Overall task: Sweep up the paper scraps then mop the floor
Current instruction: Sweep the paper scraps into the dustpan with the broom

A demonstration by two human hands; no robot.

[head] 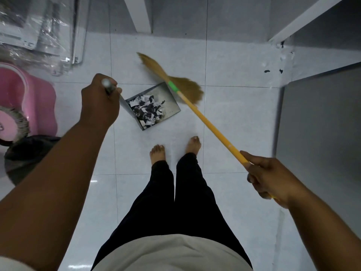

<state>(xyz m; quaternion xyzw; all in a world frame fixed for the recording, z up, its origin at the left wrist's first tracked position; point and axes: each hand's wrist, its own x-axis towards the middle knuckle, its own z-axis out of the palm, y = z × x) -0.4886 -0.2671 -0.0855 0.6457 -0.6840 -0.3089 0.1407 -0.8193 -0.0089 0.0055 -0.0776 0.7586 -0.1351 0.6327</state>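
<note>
Head view, looking straight down at a white tiled floor (234,114). The left hand (99,100) is closed in a fist around the upright grey handle (107,86) of a metal dustpan (165,92). Only the rounded top of this handle shows above the knuckles, and its lower length is hidden behind the hand. The pan rests on the floor ahead of the person's bare feet (157,153). A heap of black-and-white paper scraps (146,110) lies against its rear wall.

The right hand (269,180) is wrapped around the yellow stick of a broom (211,130), with the stick's end showing just past the heel of the hand. The stick runs diagonally up and left across the pan's far corner. The straw bristles (189,88) are blurred, so whether they touch the floor cannot be told.

A few loose scraps (281,55) lie at upper right, close to the foot of a white shelf frame (304,18) and well apart from the pan. At the left edge a pink mop bucket (33,94) is cut off by the frame. Beside it is what appears to be a round mop head (19,122), also partly cropped. Below these, a dark bin (27,153) is partly covered by the left forearm. Plastic-wrapped items (39,26) occupy the upper left corner, their contents indistinct.
</note>
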